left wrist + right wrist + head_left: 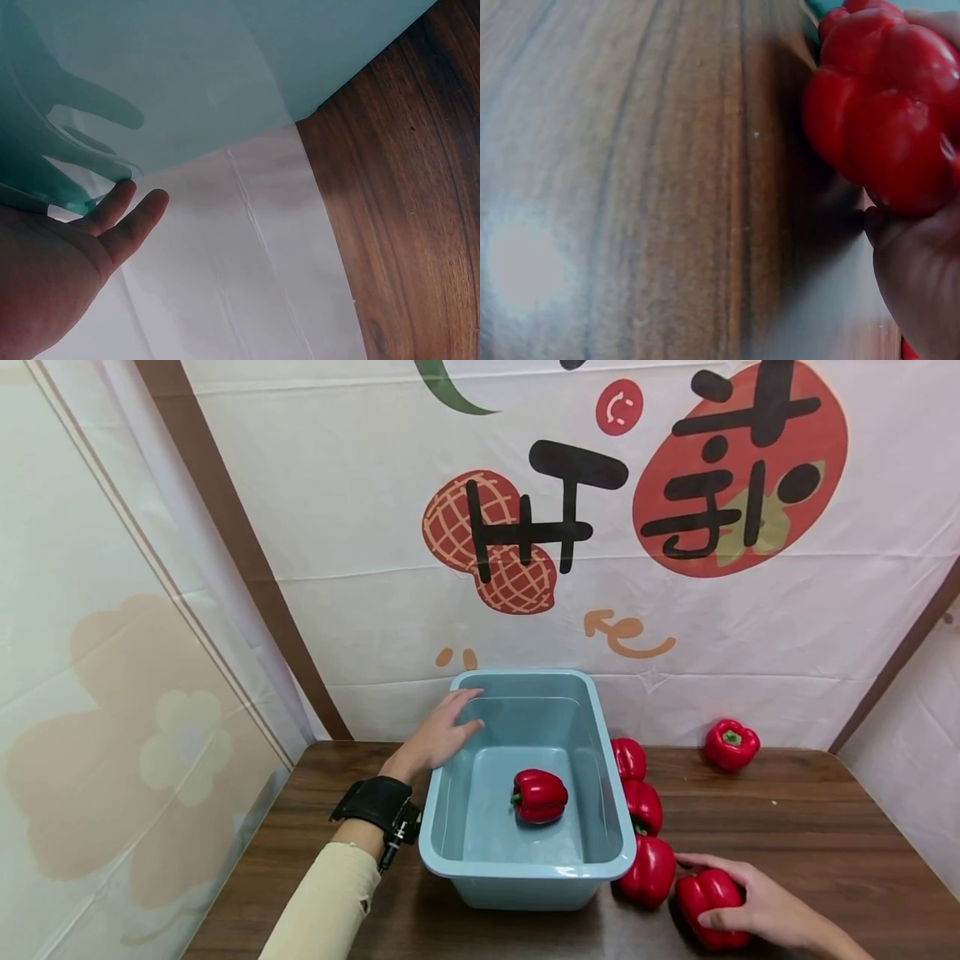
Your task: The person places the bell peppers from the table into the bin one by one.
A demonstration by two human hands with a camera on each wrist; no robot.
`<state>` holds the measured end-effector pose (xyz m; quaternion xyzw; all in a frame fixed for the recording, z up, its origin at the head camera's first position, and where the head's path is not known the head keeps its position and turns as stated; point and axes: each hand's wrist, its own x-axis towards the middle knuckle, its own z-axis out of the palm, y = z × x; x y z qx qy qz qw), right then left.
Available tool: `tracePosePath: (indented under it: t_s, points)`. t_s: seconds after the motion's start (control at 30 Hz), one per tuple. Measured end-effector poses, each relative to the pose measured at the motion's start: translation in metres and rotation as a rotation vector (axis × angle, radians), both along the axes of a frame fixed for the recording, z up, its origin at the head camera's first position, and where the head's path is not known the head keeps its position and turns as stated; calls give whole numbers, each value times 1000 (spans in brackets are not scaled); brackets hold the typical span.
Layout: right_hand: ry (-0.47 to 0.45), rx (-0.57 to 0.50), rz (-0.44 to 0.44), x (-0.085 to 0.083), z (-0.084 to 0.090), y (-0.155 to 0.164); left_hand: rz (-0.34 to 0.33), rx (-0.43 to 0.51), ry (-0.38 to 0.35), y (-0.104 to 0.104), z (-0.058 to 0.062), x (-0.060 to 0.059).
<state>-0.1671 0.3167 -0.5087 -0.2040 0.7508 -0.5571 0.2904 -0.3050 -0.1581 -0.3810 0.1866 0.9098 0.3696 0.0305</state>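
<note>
In the head view a light blue tub stands on the table with one red bell pepper lying on its floor. My left hand is at the tub's far left rim, its fingers extended. In the left wrist view, two fingertips of that hand show close to the blue outer wall. To the right of the tub, my right hand grips another red bell pepper, fingers on its far side and thumb on the near side. The lobed end of this pepper fills the right wrist view's upper right.
Three red peppers stand in a row along the tub's right side, the nearest pepper beside my right fingers. One more pepper sits at the table's back edge. Behind the wooden table hangs a printed white cloth.
</note>
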Motion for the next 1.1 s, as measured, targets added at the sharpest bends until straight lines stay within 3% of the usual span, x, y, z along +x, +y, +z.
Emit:
tracePosePath:
  t_s: [0.3, 1.1]
  points:
    - [19, -45, -4, -8, 7, 3, -4, 5, -7, -1, -1, 0]
    - [85, 27, -109, -18, 16, 10, -10, 5, 4, 0, 0, 1]
